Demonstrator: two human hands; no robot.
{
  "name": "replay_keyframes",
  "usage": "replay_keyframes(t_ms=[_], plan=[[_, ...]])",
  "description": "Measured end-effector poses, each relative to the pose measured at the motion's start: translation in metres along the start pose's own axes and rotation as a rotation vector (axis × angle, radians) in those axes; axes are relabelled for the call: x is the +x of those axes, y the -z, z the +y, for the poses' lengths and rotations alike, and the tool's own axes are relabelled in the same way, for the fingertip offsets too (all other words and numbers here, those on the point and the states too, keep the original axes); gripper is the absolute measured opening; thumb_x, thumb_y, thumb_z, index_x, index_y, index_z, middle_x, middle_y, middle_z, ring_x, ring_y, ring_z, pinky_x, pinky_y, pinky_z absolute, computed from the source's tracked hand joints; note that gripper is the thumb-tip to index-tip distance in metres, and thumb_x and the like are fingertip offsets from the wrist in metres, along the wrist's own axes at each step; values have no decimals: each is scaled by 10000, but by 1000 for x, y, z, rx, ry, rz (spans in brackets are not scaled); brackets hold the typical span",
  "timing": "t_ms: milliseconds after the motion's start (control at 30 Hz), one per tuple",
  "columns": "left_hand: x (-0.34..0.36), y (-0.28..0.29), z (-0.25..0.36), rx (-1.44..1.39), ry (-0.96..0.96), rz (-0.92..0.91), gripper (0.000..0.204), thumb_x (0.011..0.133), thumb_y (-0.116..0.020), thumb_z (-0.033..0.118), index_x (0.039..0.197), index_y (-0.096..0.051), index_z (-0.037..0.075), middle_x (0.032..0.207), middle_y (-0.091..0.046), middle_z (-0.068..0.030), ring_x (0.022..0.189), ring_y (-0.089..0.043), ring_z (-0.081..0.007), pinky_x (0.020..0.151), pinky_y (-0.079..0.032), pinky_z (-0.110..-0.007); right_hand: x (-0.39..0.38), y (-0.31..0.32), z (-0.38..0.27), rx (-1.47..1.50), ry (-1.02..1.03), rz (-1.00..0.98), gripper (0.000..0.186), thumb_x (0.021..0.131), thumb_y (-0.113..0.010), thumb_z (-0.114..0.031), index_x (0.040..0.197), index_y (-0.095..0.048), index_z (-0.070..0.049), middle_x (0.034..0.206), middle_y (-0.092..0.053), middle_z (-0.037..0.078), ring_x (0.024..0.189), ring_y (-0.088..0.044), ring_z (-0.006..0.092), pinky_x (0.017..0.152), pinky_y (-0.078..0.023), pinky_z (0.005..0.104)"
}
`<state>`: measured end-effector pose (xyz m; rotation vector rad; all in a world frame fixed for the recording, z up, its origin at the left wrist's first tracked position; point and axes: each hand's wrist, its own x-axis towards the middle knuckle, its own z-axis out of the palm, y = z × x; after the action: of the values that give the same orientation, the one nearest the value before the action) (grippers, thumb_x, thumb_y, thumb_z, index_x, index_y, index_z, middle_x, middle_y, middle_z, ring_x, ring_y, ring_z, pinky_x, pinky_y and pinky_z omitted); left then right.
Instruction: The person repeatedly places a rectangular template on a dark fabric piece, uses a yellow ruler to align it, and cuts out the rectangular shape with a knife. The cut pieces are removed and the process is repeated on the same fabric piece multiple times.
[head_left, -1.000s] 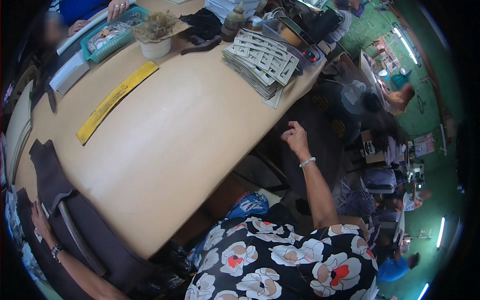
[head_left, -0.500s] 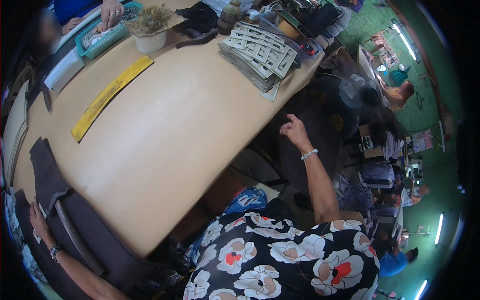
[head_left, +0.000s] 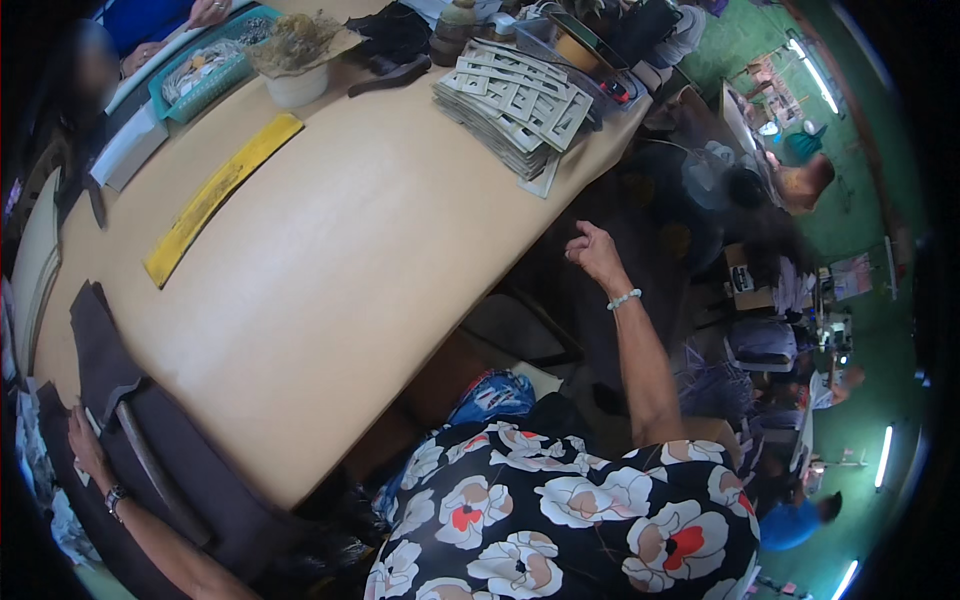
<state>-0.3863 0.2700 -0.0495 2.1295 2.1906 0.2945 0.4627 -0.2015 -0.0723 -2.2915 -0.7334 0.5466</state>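
My left hand (head_left: 88,450), with a dark watch at the wrist, lies with outstretched fingers on dark brown sheet material (head_left: 190,440) at the table's left. Small pale pieces show beside its fingers; what they are I cannot make out. Close by, a hammer-like tool (head_left: 160,470) with a long worn handle and a dark curved head rests on the brown material. My right hand (head_left: 600,258), wearing a beaded bracelet, is raised in the air beyond the table's right edge. Its fingers are loosely bent, thumb and forefinger apart, and nothing shows between them.
A yellow curved strip (head_left: 222,200) lies on the tan tabletop (head_left: 300,330). Toward the back stand a teal basket (head_left: 180,108), a white pot (head_left: 298,88) and a stack of pale cut-out plates (head_left: 515,115). Another person's hand (head_left: 208,12) appears at the far left.
My right hand shifts slightly right and up in the picture. The other person's hand has withdrawn from over the teal basket. My left hand stays on the brown material.
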Motion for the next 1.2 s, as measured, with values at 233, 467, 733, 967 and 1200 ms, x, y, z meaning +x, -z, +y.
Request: replay_keyframes(t_ms=[233, 467, 733, 967, 1200], plan=[[-89, 78, 213, 691, -44, 205, 514, 975, -472, 327, 1418, -362, 90, 1441, -406, -143, 1328, -356, -356, 1058, -332, -446, 5, 5, 16, 192, -56, -42, 617, 680, -661, 32, 1252, -460, 145, 742, -672, 105, 658, -628, 129, 604, -502, 256], [-275, 79, 440, -343, -809, 192, 307, 839, -615, 45, 1138, -625, -25, 1174, -617, -192, 1089, -592, -313, 951, -455, -390, 4, 23, 12, 452, -93, -122, 606, 737, -657, 31, 1296, -434, 94, 833, -682, 119, 685, -627, 123, 603, -509, 242], [-407, -128, 686, -1231, 97, -1623, 467, 933, -561, 368, 1230, -570, 8, 1149, -621, -118, 1104, -568, -259, 963, -431, -395, 11, 33, 10, 669, -9, -230, 560, 771, -618, 22, 1302, -445, 65, 860, -678, 109, 736, -621, 117, 640, -514, 232], [-413, -255, 709, -1908, 660, -1300, 452, 878, -643, 342, 1211, -535, 56, 1196, -586, -101, 1111, -556, -253, 940, -449, -426, -2, 18, 29, 460, 83, -175, 514, 753, -595, 40, 1253, -480, 77, 828, -643, 70, 737, -590, 97, 695, -480, 229], [-427, -211, 706, -1551, 324, -1202, 414, 814, -732, 286, 1072, -596, -7, 985, -646, -98, 836, -629, -187, 689, -518, -324, -23, 7, 50, 469, 14, 41, 410, 789, -583, 36, 1198, -545, 33, 886, -622, 70, 768, -583, 105, 709, -494, 248]])
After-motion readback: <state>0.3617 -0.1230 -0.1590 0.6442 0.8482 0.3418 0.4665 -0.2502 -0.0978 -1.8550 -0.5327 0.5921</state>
